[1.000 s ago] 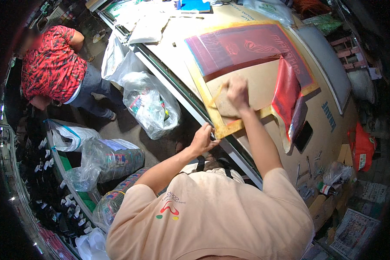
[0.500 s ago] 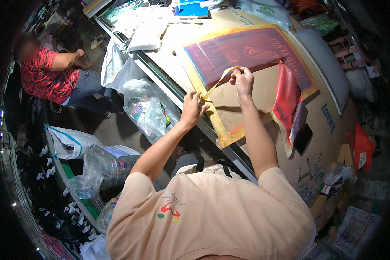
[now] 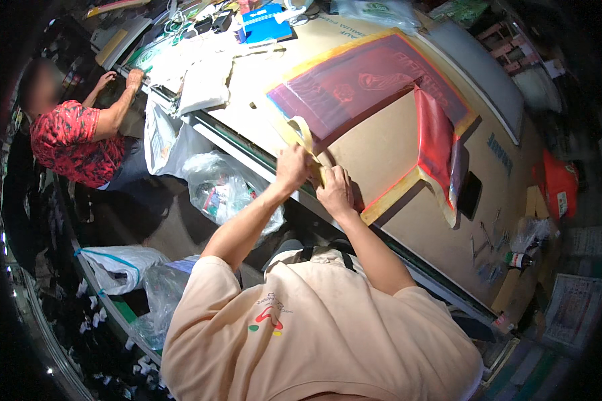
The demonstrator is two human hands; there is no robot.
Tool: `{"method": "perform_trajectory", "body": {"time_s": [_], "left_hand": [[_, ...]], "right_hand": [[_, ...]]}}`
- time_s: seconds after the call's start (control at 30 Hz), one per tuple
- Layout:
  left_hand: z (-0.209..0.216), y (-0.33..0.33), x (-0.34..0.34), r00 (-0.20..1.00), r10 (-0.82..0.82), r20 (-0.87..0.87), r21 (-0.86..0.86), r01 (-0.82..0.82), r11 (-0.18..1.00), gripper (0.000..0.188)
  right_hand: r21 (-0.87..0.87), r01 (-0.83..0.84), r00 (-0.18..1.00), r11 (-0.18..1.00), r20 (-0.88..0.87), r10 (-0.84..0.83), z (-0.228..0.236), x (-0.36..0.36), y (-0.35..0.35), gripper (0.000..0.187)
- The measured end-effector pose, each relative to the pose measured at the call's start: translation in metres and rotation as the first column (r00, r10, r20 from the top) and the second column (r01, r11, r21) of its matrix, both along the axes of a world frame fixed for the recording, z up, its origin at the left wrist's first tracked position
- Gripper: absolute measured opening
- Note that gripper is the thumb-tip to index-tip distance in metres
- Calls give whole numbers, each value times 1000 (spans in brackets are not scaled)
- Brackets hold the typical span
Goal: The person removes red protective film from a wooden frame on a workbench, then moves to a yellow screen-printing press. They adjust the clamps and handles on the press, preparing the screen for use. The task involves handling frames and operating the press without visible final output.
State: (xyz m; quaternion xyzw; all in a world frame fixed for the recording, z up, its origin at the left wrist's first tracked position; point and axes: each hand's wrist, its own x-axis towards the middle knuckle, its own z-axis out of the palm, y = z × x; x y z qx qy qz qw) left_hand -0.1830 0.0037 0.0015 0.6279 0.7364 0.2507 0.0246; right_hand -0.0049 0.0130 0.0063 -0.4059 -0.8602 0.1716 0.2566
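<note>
Brown desk is strongly lit toward the far left. At its near edge, the left hand is closed, with a yellow strip pinched in it and looped up on the far side. Right hand is curled just beside it; what is gripped there is hidden by the fingers. Since the earlier frame, the right hand has been brought down and nearer; the strip, then drawn out between the hands, is now left slack. Judged: one pull has been finished and a fresh hold is being taken. Yellow-bordered screen is laid on the desk, to the right of the hands and beyond; its red flap is folded back at right. Far left, a co-worker's arms are now extended to the desk edge.
</note>
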Motion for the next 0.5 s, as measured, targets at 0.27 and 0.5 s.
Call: {"method": "perform_trajectory", "body": {"time_s": [0.27,0.5], "left_hand": [[15,58,-221,750,533,391,134,-620,773,30],[-3,36,-271,414,575,705,5,-814,580,34]], "right_hand": [[-29,2,995,1000,102,1,17,21,-6,44],[20,10,977,1000,212,-14,25,74,-12,45]]}}
